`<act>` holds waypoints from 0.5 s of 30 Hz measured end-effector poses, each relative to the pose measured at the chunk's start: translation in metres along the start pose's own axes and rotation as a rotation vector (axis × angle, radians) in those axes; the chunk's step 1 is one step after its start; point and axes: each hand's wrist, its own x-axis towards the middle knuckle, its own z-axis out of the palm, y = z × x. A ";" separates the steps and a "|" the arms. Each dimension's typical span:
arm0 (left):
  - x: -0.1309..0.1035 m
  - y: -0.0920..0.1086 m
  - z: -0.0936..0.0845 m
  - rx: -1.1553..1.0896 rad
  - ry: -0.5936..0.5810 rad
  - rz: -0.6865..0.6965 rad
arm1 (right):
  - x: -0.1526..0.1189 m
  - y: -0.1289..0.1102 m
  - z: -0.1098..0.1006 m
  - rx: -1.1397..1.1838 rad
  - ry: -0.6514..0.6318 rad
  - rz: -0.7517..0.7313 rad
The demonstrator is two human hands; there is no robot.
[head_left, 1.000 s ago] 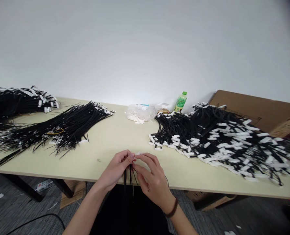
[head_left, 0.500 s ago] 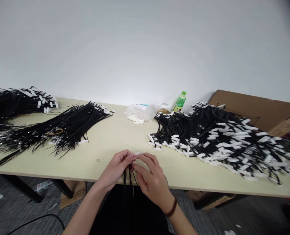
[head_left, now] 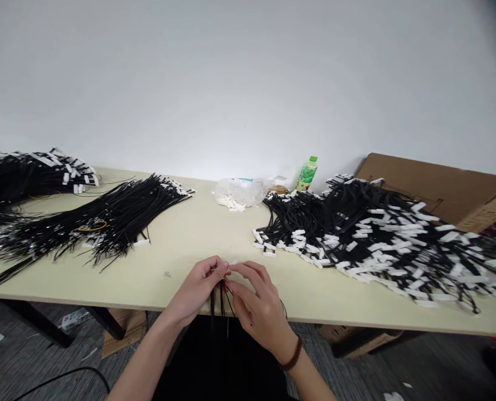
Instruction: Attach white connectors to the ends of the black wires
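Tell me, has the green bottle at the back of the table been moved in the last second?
No. The green bottle stands in the same spot, between the bag of white pieces and the cardboard box; only the camera drifted slightly.

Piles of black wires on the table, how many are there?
3. One far-left pile, one left-middle pile and one big right pile. The hands hold a few more wires; others may lie out of view.

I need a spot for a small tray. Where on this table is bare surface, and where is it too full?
The table is bare in the middle, between the left cable bundle and the right cable pile, from the bag of white pieces toward the left hand and right hand. A thin strip runs along the front edge right. Both ends are crowded.
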 end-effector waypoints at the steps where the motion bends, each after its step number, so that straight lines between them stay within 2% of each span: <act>1: 0.000 0.000 0.000 -0.001 0.000 0.000 | 0.000 0.000 0.000 -0.002 -0.001 0.000; 15: 0.000 0.001 0.000 0.008 0.010 -0.006 | 0.001 0.000 0.001 -0.006 0.006 0.003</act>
